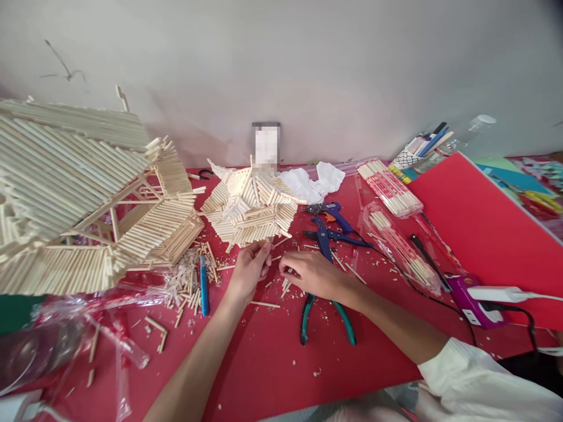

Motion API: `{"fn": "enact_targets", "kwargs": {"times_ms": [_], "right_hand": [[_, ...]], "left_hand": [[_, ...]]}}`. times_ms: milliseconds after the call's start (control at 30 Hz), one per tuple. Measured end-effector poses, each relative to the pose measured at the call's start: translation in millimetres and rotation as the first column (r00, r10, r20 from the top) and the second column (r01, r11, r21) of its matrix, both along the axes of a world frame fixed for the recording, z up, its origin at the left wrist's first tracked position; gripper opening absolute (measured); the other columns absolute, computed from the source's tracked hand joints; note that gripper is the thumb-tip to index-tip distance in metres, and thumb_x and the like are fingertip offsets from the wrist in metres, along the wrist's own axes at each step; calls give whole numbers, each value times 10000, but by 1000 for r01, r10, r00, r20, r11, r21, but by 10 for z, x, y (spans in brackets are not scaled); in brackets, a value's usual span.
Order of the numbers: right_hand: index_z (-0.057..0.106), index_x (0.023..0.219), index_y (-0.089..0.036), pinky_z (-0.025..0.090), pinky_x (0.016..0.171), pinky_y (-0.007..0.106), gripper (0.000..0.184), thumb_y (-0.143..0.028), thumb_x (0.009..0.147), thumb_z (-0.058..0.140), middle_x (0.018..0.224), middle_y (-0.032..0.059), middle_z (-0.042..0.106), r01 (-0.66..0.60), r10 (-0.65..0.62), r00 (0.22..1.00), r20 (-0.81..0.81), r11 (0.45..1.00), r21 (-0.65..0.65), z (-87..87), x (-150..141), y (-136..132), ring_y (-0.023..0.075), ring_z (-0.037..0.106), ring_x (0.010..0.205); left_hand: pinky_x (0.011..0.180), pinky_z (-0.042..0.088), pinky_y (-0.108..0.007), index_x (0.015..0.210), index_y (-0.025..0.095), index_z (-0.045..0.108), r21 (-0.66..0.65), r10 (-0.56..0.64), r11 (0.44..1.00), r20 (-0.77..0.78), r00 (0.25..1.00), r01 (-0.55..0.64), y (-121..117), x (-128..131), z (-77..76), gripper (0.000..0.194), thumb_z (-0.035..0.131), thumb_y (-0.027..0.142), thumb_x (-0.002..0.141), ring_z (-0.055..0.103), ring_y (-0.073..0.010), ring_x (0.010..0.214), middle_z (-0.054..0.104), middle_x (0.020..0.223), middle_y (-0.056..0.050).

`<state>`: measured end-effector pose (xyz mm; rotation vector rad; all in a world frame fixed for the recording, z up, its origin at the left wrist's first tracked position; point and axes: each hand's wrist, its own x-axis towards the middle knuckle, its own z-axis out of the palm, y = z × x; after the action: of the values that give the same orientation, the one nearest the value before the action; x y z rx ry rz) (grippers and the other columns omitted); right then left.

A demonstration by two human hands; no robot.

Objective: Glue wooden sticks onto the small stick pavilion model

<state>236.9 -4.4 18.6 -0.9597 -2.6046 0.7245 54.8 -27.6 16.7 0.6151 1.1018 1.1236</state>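
My left hand (253, 268) is closed in a pinch just below the front edge of a small wooden-stick model with a tiered roof (248, 205). Whatever lies between its fingertips is too small to make out. To its right, my right hand (310, 272) hovers low over the table with fingers curled together; I cannot make out what they hold. Loose cut sticks (287, 286) lie between and below the hands. Green-handled pliers (347, 322) lie partly under my right forearm, and a blue-handled cutter (324, 237) sits just beyond that hand.
A large stick-built model (79, 176) fills the left side. A blue pen-like tool (204, 287) lies among scraps. On the right are a blue glue gun (332, 214), packaged sticks (391, 187), a purple power strip (475, 302) with cords and a red board (479, 228).
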Motion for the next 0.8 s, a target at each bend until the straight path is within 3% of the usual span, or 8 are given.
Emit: {"fn": "enact_targets", "kwargs": {"times_ms": [200,400,533,800], "right_hand": [[639,875,-212,472,669,250,44,-186,911,634,857,7,723,67,-108,971,-215,980,-190,145,60,25,125,622,699],[630,903,-212,529,664,250,90,-300,917,637,874,24,725,126,-276,921,-274,878,-462,133,142,70,135,651,717],[621,927,-212,550,739,267,80,-287,908,641,893,20,683,138,-305,903,-303,873,-468,76,152,95,141,643,772],[651,928,-220,556,732,272,155,-356,879,706,916,27,708,146,-310,906,-288,867,-476,90,181,119,155,660,795]], "left_hand": [[383,147,-174,790,160,563,1,-7,1000,1,1000,7,7,-1,8,478,811,559,701,319,-18,388,477,564,77],[388,133,-176,820,165,570,-16,-11,1000,15,1000,11,10,0,7,478,817,555,693,311,-22,387,466,555,83],[387,137,-175,784,167,554,-15,-6,1000,11,1000,7,7,-1,6,475,817,553,694,309,-19,389,464,557,80],[385,137,-172,818,165,567,-8,-11,1000,9,1000,11,5,-5,-11,480,816,557,696,308,-18,390,463,561,84]]}}
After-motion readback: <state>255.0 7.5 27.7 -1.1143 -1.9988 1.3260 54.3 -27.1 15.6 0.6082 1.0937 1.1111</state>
